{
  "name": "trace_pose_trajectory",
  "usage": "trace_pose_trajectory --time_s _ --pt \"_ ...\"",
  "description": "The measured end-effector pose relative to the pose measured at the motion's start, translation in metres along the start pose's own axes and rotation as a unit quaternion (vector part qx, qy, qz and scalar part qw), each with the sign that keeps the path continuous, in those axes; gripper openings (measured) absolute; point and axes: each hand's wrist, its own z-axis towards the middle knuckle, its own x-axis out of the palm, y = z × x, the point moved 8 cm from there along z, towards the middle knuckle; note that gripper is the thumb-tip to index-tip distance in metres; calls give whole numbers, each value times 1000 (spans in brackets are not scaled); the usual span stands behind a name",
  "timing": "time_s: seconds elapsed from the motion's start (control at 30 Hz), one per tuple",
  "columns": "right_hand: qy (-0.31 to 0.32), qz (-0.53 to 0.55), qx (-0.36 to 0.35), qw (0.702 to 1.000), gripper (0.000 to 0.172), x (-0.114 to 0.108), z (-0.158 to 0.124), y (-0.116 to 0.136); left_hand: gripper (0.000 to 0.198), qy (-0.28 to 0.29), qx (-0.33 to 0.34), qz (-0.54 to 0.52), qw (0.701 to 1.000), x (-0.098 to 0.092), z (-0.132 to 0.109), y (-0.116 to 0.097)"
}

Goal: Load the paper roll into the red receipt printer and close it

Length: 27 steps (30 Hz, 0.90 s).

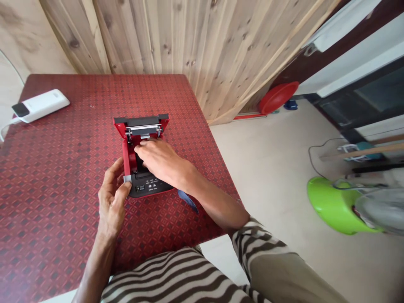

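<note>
A small red-and-black printer [148, 185] sits on the table with its hinged lid [142, 123] raised at the back. Its dark front panel carries small buttons and white markings. My left hand [112, 193] grips the printer's front left corner, thumb on a grey piece [127, 179] there and fingers along the side. Into the open bay reaches my right hand [159, 155], its fingers curled downward. The fingertips are hidden inside, so whatever they hold cannot be made out. A dark blue strap [188, 201] lies under my right forearm.
A red patterned table [63, 168] stands against a wooden plank wall [176, 46]. On it, at the back left, lies a white power bank [44, 105] with a cable. To the right on the floor are a red basin [278, 97] and a bright green plastic object [334, 206].
</note>
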Motion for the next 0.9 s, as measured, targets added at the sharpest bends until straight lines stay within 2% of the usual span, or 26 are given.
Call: trace_pose_trajectory --time_s 0.07,0.23,0.4,0.57,0.77,0.9 --pt "18 -7 -1 1000 35 1 6 2 56 -2 -1 7 1000 -1 1 -1" --pt "4 -6 -11 1000 33 -2 5 0 59 -10 -10 23 1000 -1 1 -2" --pt "1 6 17 1000 34 -8 0 -1 59 -4 -12 20 1000 0 2 -2" --pt "3 -29 55 998 38 -5 0 0 59 -1 -16 14 1000 0 1 0" --pt "-25 -20 49 998 37 -4 0 0 59 1 -10 4 1000 0 2 1" --pt "-20 -10 31 999 39 -5 1 -1 59 1 -12 6 1000 -1 2 2"
